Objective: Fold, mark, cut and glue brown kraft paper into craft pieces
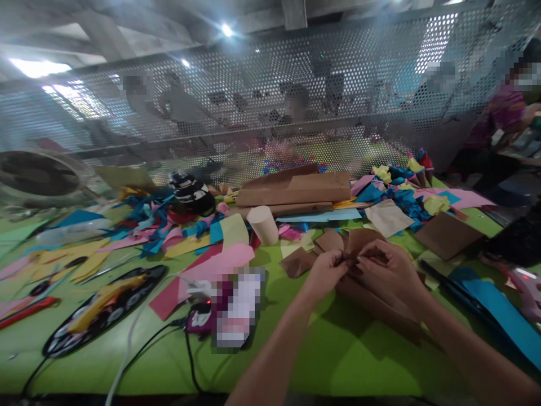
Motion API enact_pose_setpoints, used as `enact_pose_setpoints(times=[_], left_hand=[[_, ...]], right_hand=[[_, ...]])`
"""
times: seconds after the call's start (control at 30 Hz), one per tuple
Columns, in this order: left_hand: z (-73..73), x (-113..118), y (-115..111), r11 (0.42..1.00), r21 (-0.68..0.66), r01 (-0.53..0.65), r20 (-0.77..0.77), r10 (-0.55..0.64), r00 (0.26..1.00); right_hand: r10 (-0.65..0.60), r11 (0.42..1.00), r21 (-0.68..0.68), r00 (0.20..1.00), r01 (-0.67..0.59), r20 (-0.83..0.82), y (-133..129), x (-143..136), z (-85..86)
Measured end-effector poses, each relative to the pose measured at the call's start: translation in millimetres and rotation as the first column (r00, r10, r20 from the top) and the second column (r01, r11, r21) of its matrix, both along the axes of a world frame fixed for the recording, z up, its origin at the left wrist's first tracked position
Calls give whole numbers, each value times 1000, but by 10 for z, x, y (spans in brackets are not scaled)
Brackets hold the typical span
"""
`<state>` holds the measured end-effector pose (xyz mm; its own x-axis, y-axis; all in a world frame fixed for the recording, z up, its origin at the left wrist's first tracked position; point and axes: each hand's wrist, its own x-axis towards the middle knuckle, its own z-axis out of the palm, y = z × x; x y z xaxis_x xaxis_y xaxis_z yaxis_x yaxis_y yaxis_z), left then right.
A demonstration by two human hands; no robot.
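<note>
Brown paper (380, 304), folded and creased, is held between both hands above the green table (338, 361). My left hand (327, 273) pinches its gathered upper edge. Close beside it, my right hand (386, 268) has its thumb and fingers closed on the same paper. Behind my left hand lie more brown paper pieces (297, 262). An upright beige cylinder (262, 225) stands further back to the left. The exact fold between the fingertips is too blurred to make out.
A phone (239, 307), cables and a black oval tray (105, 310) lie left. Coloured paper scraps (156, 225) and a brown paper stack (296, 189) line the back, before a perforated metal screen (253, 113). Blue paper (502, 304) lies right. A person (499, 113) is at far right.
</note>
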<state>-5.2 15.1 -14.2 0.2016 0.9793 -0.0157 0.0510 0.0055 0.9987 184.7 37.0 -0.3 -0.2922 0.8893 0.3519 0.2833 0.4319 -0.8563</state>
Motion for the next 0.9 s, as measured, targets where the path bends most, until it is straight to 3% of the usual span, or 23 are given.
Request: enact_pose_setpoints(times=[0.23, 0.33, 0.5, 0.67, 0.9], left_hand=[[-13, -13, 8, 994, 98, -56, -109, 67, 992], [-4, 0, 10, 988, 150, -41, -66, 51, 996], [-22, 36, 23, 974, 172, -148, -17, 153, 988], [-42, 20, 39, 967, 156, -204, 16, 204, 979], [-32, -11, 41, 956, 189, -225, -1, 230, 973]], right_hand=[[-75, 997, 4, 997, 75, -2, -61, -19, 93], [-81, 997, 1, 997, 81, 7, -77, -26, 118], [-87, 996, -17, 996, 86, -9, -84, -57, 132], [-19, 999, -44, 994, 14, -104, -112, -73, 203], [-82, 993, -97, 992, 73, -91, -140, -39, 273]])
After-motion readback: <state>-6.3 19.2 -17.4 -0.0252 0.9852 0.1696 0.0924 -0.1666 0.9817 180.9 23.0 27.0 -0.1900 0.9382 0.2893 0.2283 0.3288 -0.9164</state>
